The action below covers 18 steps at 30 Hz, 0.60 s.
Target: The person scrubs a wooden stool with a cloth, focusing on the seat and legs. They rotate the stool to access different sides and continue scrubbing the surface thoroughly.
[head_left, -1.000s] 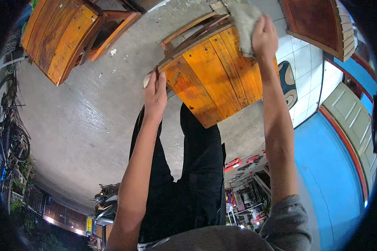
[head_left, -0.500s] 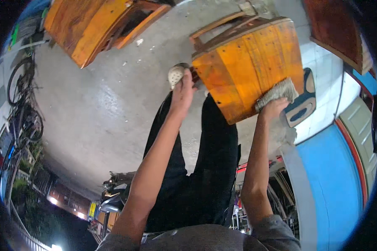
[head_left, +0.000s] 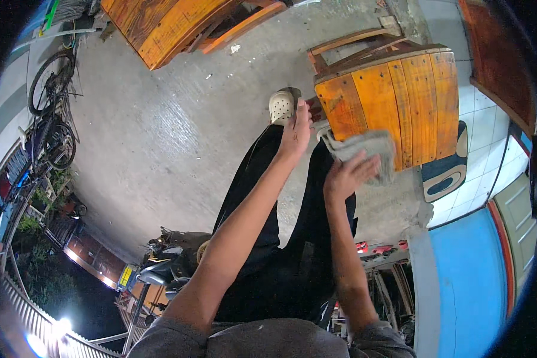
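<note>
A grey cloth [head_left: 373,146] lies over the near left corner of a small orange-brown table with a plank top [head_left: 400,101]. My right hand [head_left: 352,173] is on the cloth, its fingers spread across it and slightly blurred. Part of the cloth hangs past the table's near edge. Beside the table's left edge is my left hand [head_left: 297,131], with its fingers extended and nothing visible in them. Whether it touches the table's side cannot be made out. Just beyond that hand shows a cream clog [head_left: 281,106] on my foot.
Another orange wooden piece [head_left: 179,27] stands at the far left on the concrete floor [head_left: 143,143]. A dark mat with beige ovals [head_left: 444,170] lies right of the table. Bicycles [head_left: 51,119] line the left wall, a motorcycle [head_left: 164,262] is at lower left, and a blue wall [head_left: 471,268] at right.
My right hand and the cloth have moved left across the table, from its near right part to its near left corner. The view has shifted; my left hand stays beside the table's left edge.
</note>
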{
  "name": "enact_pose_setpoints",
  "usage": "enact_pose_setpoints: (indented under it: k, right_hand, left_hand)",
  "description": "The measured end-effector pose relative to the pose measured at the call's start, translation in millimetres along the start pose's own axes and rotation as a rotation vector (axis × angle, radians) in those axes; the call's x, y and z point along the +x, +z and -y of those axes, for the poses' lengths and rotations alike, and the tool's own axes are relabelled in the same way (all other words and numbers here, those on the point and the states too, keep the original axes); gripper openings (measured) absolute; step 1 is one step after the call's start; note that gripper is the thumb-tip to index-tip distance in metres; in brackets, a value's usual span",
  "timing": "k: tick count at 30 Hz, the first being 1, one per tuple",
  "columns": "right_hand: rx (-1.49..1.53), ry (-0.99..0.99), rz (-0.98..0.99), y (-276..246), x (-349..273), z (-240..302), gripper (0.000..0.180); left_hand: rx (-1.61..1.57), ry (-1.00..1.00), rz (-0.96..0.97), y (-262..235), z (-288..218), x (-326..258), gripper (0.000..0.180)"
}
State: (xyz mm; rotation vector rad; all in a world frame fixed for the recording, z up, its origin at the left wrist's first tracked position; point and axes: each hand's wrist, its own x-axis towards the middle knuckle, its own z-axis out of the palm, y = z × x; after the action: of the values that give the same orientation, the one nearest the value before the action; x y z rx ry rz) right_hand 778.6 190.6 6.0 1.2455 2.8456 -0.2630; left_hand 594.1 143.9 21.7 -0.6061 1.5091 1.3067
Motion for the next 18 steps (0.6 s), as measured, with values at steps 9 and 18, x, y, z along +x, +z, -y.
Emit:
enact_pose_setpoints:
  k: [9, 18]
  right_hand:
    - [0.053, -0.514, -0.065, -12.5, 158.2, 73.8, 0.052]
    - [-0.114, -0.093, -0.376, -31.6, 263.0, -115.5, 0.046]
  left_hand:
    - [-0.037, 0.174, -0.078, 3.2, 6.9, -5.2, 0.075]
    - [0.006, 0.097, 0.019, 22.6, -22.5, -20.3, 0.097]
